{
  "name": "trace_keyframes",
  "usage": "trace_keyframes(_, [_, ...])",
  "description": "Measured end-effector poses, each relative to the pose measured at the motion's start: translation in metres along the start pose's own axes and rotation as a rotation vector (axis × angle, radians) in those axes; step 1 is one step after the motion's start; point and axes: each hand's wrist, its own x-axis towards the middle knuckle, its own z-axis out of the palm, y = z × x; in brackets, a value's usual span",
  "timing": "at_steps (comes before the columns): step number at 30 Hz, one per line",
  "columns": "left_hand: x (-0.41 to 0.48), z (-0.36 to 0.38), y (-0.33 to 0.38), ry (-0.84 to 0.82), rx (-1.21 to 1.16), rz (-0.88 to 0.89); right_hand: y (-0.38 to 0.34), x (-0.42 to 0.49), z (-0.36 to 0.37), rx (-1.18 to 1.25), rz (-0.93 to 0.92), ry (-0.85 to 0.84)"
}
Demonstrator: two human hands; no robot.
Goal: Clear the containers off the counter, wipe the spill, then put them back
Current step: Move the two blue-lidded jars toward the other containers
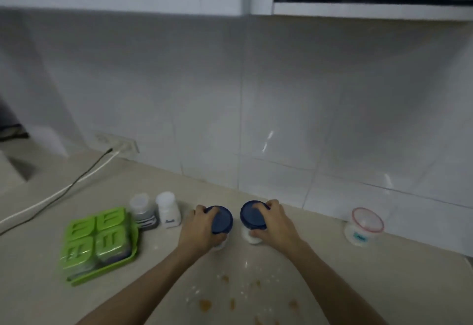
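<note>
left hand (202, 227) grips one blue-lidded jar (222, 219); right hand (275, 222) grips the other blue-lidded jar (252, 218), above the spill (230, 296).

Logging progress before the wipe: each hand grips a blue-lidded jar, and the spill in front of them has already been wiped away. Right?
Not quite. The head view shows the left hand and right hand each gripping a blue-lidded jar, but the spill is not wiped: orange blotches and white specks lie on the counter.

Glossy white tiles (281, 109) — a smooth, stone-like counter (38, 286) — green plastic tray (102, 267), shiny lids.
</note>
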Motion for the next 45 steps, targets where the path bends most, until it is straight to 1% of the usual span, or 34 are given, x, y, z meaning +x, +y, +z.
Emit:
trace_keyframes(3, [-0.021, -0.015, -0.054, 0.06, 0.055, -0.069, -0.042, 0.008, 0.027, 0.013, -0.072, -0.045])
trace_keyframes(8, [-0.043, -0.026, -0.126, 0.012, 0.01, -0.176, -0.104, 0.024, 0.075, 0.163, -0.117, -0.068])
trace_keyframes(13, [-0.044, -0.023, -0.172, 0.068, -0.007, -0.193, -0.148, 0.039, 0.115, 0.18, -0.136, -0.077])
trace_keyframes(18, [-0.035, -0.015, -0.191, 0.087, -0.027, -0.221, -0.161, 0.056, 0.139, 0.158, -0.125, -0.025])
trace_keyframes(21, [-0.029, -0.008, -0.195, 0.117, -0.067, -0.226, -0.162, 0.066, 0.146, 0.196, -0.101, 0.001])
trace_keyframes(25, [-0.023, -0.003, -0.196, 0.186, -0.075, -0.192, -0.16, 0.072, 0.149, 0.192, -0.082, 0.02])
trace_keyframes(29, [-0.019, 0.003, -0.197, 0.202, -0.048, -0.167, -0.159, 0.074, 0.15, 0.192, -0.081, 0.023])
trace_keyframes(31, [-0.022, 0.001, -0.198, 0.242, 0.051, -0.106, -0.156, 0.073, 0.148, 0.205, -0.101, 0.012])
trace_keyframes(32, [-0.024, 0.0, -0.198, 0.281, 0.112, -0.047, -0.153, 0.071, 0.145, 0.207, -0.126, 0.007])
trace_keyframes(35, [-0.03, -0.001, -0.194, 0.428, 0.195, 0.215, -0.138, 0.056, 0.134, 0.166, -0.196, 0.012])
trace_keyframes(37, [-0.031, 0.006, -0.18, 0.445, 0.177, 0.409, -0.119, 0.039, 0.127, 0.098, -0.194, 0.041])
trace_keyframes(39, [-0.029, 0.017, -0.155, 0.384, 0.13, 0.545, -0.091, 0.019, 0.121, 0.061, -0.16, 0.078])
trace_keyframes(41, [-0.028, 0.032, -0.126, 0.272, 0.107, 0.619, -0.058, -0.003, 0.116, 0.07, -0.094, 0.101])
trace_keyframes(44, [-0.025, 0.062, -0.073, 0.115, 0.095, 0.65, -0.005, -0.042, 0.103, 0.071, -0.001, 0.123])
trace_keyframes(45, [-0.023, 0.074, -0.044, 0.075, 0.08, 0.665, 0.02, -0.06, 0.094, 0.073, 0.048, 0.124])
